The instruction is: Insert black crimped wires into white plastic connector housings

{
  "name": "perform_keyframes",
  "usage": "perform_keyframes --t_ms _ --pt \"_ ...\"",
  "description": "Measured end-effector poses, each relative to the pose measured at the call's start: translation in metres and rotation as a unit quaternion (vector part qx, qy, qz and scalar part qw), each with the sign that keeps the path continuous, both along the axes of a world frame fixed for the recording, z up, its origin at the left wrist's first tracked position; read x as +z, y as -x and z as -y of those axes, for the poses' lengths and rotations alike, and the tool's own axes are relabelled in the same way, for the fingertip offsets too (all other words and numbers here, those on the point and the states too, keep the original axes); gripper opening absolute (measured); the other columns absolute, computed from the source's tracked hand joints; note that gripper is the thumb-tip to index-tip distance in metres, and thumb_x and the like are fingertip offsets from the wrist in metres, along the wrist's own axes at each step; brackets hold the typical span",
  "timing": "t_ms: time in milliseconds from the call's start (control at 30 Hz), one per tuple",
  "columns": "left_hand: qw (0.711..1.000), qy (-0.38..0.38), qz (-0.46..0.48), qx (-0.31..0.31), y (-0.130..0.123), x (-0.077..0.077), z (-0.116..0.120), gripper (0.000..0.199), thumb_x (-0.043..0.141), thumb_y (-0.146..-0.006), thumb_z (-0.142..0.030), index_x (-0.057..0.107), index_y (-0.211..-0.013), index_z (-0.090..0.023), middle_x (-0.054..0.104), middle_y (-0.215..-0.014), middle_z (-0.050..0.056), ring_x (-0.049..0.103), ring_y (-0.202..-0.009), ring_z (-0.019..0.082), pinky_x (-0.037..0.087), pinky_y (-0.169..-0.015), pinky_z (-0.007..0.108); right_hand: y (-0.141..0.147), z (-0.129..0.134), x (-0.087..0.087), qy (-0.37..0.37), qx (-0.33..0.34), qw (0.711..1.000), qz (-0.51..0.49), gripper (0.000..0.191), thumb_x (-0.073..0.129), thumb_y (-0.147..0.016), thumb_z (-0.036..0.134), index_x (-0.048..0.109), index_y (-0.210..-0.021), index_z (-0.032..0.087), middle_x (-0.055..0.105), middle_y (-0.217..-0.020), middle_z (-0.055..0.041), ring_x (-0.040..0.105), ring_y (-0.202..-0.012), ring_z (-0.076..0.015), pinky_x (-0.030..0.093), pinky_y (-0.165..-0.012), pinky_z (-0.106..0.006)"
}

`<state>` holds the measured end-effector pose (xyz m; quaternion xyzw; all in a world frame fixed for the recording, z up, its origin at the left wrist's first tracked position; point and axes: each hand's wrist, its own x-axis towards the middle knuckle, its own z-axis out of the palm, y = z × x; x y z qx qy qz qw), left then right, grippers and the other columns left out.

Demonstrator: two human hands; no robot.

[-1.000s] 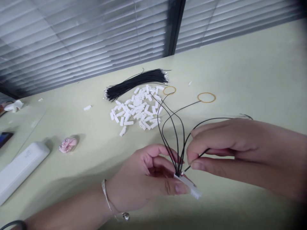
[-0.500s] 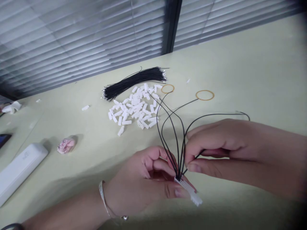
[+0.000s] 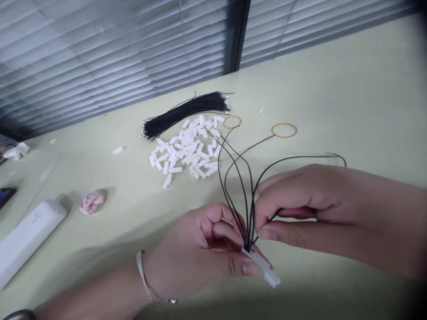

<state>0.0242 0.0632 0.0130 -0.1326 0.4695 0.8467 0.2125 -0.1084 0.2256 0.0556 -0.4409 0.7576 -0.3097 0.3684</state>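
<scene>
Between thumb and fingers, my left hand point(image 3: 213, 249) grips a white plastic connector housing point(image 3: 267, 269), tilted down to the right. Several black wires point(image 3: 246, 200) rise from its upper end and fan out over the table. My right hand point(image 3: 293, 204) pinches one black wire close to the housing; that wire's tip is at the housing's opening, and I cannot tell how deep it sits. Further back lies a pile of white connector housings point(image 3: 187, 149). A bundle of black wires point(image 3: 187, 113) with metal ends rests behind the pile.
Two yellow rubber bands point(image 3: 284, 137) lie right of the pile. A small pink wrapped item point(image 3: 91, 203) and a long white case point(image 3: 31, 240) are on the left. A dark-framed window with blinds point(image 3: 116, 58) borders the table's point(image 3: 350, 98) far edge.
Very little differs. The view has shifted slightly, and my right hand with its wire has edged a touch left, towards the housing. Both grips are the same.
</scene>
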Motion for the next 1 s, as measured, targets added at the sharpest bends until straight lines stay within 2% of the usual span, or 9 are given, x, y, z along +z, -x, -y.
perform_keyframes --t_ms 133,333,533,633,700,833,1000 --pt "1.000 0.007 0.005 0.005 0.000 -0.001 0.001 0.032 0.083 -0.070 -0.008 0.054 -0.082 -0.014 0.067 -0.079 0.002 0.065 -0.075 0.011 0.050 -0.073 0.022 0.000 0.000 -0.002 0.023 0.011 1.000 -0.010 0.026 0.053 -0.086 0.038 0.071 -0.071 0.027 0.060 -0.066 0.0026 0.052 -0.060 -0.0106 0.036 -0.055 -0.025" --pt "0.999 0.025 0.018 -0.010 0.001 -0.001 0.001 0.045 0.092 -0.064 -0.028 0.053 -0.084 -0.014 0.067 -0.078 0.001 0.065 -0.075 0.011 0.049 -0.073 0.022 0.001 -0.001 -0.004 0.066 0.048 0.996 -0.044 0.030 0.050 -0.089 0.038 0.072 -0.073 0.025 0.059 -0.066 0.0018 0.051 -0.059 -0.0086 0.035 -0.055 -0.022" --pt "0.999 0.036 0.024 -0.020 0.002 -0.001 0.001 0.046 0.092 -0.064 -0.028 0.053 -0.085 -0.015 0.068 -0.079 0.001 0.065 -0.077 0.013 0.049 -0.073 0.024 0.001 0.001 -0.010 0.113 0.066 0.988 -0.077 0.027 0.052 -0.089 0.031 0.069 -0.070 0.023 0.057 -0.062 0.0033 0.050 -0.057 -0.0061 0.034 -0.053 -0.019" --pt "0.999 0.032 0.025 -0.018 0.003 0.000 0.001 0.047 0.092 -0.063 -0.028 0.053 -0.085 -0.015 0.068 -0.078 0.000 0.065 -0.076 0.013 0.049 -0.073 0.023 0.000 0.002 -0.014 0.167 0.065 0.982 -0.067 0.028 0.053 -0.087 0.032 0.067 -0.065 0.022 0.054 -0.057 0.0038 0.047 -0.052 -0.0054 0.031 -0.048 -0.019" --pt "0.999 0.027 0.023 -0.020 0.003 0.000 0.001 0.047 0.093 -0.062 -0.028 0.053 -0.084 -0.015 0.068 -0.077 0.000 0.065 -0.076 0.013 0.049 -0.073 0.023 -0.001 0.002 -0.012 0.142 0.048 0.987 -0.067 0.030 0.051 -0.086 0.034 0.067 -0.064 0.023 0.054 -0.056 0.0033 0.046 -0.051 -0.0064 0.030 -0.047 -0.020" --pt "0.999 0.024 0.018 -0.022 0.003 -0.001 0.002 0.044 0.091 -0.066 -0.027 0.053 -0.084 -0.015 0.068 -0.078 0.001 0.067 -0.077 0.014 0.050 -0.073 0.024 -0.003 -0.001 -0.001 0.004 -0.023 0.999 -0.048 0.030 0.050 -0.084 0.042 0.067 -0.067 0.025 0.056 -0.062 0.0023 0.048 -0.056 -0.0099 0.033 -0.051 -0.025" --pt "0.999 0.026 0.027 -0.014 0.002 -0.004 0.004 0.048 0.094 -0.061 -0.029 0.054 -0.083 -0.015 0.067 -0.074 0.000 0.068 -0.076 0.015 0.049 -0.070 0.023 -0.003 -0.004 0.002 -0.068 -0.058 0.996 -0.015 0.036 0.051 -0.079 0.056 0.064 -0.066 0.024 0.047 -0.060 0.0000 0.041 -0.057 -0.0127 0.027 -0.048 -0.026"
